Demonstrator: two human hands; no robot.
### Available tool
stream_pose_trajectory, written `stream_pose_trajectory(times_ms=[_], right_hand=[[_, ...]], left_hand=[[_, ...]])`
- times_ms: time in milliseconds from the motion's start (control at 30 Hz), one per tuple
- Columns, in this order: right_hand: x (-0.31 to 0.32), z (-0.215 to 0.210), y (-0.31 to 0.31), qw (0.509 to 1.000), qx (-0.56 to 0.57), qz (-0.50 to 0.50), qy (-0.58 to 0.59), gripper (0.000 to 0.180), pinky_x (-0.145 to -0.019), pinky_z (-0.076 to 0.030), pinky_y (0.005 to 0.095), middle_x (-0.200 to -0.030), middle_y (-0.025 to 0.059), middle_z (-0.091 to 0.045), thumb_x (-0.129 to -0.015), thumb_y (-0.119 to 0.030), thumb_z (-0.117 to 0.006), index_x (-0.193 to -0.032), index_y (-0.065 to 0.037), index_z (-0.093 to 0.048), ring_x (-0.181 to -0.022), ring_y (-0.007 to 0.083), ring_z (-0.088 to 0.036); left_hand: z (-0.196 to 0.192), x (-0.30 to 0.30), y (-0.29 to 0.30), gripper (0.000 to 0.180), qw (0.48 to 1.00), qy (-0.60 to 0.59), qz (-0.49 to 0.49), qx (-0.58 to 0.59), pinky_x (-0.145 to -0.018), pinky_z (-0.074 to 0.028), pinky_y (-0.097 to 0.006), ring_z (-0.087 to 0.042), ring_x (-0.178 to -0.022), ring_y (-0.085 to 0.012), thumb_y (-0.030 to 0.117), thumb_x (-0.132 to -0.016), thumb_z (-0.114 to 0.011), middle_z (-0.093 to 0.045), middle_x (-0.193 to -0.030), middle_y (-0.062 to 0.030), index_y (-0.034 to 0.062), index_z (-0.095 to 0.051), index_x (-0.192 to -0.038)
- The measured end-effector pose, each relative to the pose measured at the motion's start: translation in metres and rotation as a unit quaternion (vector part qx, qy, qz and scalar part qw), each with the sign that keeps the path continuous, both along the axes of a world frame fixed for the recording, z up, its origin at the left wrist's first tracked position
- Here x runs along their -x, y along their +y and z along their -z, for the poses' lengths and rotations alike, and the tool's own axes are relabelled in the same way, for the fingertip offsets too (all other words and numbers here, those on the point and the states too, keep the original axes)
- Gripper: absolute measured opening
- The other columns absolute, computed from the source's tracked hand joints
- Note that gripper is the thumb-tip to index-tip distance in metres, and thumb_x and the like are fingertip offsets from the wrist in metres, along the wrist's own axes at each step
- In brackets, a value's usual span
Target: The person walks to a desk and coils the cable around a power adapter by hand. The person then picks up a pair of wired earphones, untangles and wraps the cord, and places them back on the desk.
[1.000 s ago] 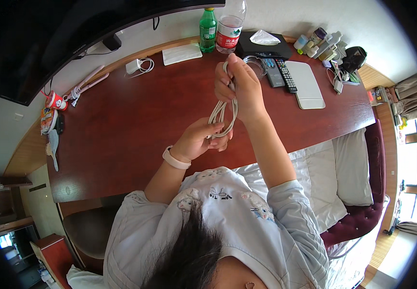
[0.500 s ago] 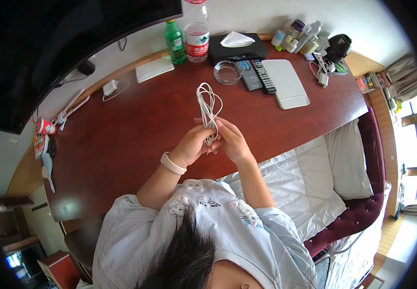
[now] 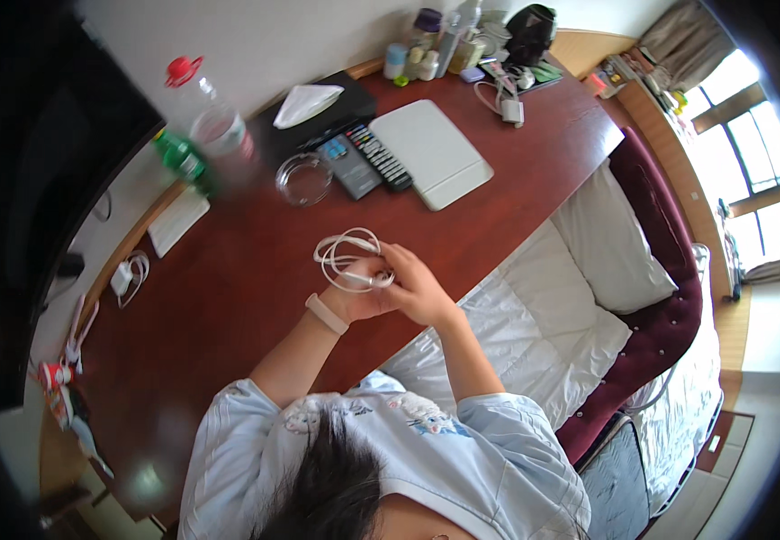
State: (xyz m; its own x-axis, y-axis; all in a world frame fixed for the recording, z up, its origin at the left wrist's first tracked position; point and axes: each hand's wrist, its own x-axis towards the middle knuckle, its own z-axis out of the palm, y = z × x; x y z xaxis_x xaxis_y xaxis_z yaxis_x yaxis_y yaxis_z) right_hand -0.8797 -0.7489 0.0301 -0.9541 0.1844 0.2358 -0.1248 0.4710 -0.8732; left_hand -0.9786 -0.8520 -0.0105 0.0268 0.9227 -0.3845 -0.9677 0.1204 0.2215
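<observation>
Now mid-coil: both your left hand (image 3: 360,297) and right hand (image 3: 419,290) pinch the looped white cable (image 3: 343,256) at frame centre above the red-brown wooden worktop (image 3: 228,297); next, tuck the loose end carefully.

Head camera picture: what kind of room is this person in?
Probably a hotel room or bedroom: a long red-brown desk along the wall, white bedding beside it, and remote controls beside a dark screen.

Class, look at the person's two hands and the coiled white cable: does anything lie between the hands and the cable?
Nothing visible does. The left hand and right hand already meet on the coiled white cable, above bare red-brown desk; the glass ashtray sits apart, farther back.
</observation>
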Motion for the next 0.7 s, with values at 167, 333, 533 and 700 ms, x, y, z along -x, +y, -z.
stream_pose_trajectory(times_ms=[167, 333, 533, 700], right_hand=[[-0.008, 0.013, 0.027, 0.996, -0.087, -0.017, 0.000, 0.070, -0.084, -0.042, 0.0386, -0.109, 0.0224, -0.050, -0.070, -0.021, -0.067, -0.128, 0.004, -0.036, -0.095, 0.0331, -0.052], [0.005, 0.034, 0.021, 0.921, 0.358, 0.110, -0.109, 0.036, -0.074, -0.045, 0.0272, -0.099, 0.0087, -0.058, -0.085, -0.020, -0.060, -0.112, 0.002, -0.050, -0.081, 0.0143, -0.053], [0.003, 0.066, 0.034, 0.760, 0.606, 0.107, -0.209, 0.021, -0.051, -0.042, 0.0173, -0.078, 0.0014, -0.059, -0.085, -0.024, -0.059, -0.093, -0.004, -0.059, -0.064, 0.0049, -0.054], [0.017, 0.053, 0.029, 0.678, 0.711, -0.025, -0.186, 0.026, -0.052, -0.053, 0.0266, -0.082, 0.0103, -0.062, -0.086, -0.018, -0.056, -0.104, 0.002, -0.055, -0.074, 0.0163, -0.063]], left_hand=[[0.005, 0.003, 0.027, 0.018, 0.998, -0.027, 0.042, -0.030, -0.070, -0.052, -0.030, -0.059, -0.077, -0.0133, 0.023, -0.093, -0.043, -0.060, -0.084, -0.0039, 0.0114, -0.056, -0.094], [0.005, 0.000, 0.037, 0.021, 0.994, 0.060, 0.025, 0.090, -0.076, -0.050, -0.035, -0.058, -0.086, -0.0154, 0.021, -0.093, -0.039, -0.059, -0.092, -0.0021, 0.0095, -0.055, -0.101], [-0.012, 0.006, 0.034, 0.015, 0.972, 0.151, 0.077, 0.165, -0.061, -0.051, -0.031, -0.056, -0.063, -0.0105, 0.013, -0.091, -0.042, -0.059, -0.083, -0.0058, 0.0105, -0.053, -0.101], [-0.024, 0.011, 0.018, 0.011, 0.971, 0.139, 0.156, 0.118, -0.056, -0.048, -0.028, -0.052, -0.053, -0.0098, 0.008, -0.088, -0.042, -0.057, -0.069, -0.0061, 0.0052, -0.052, -0.093]])
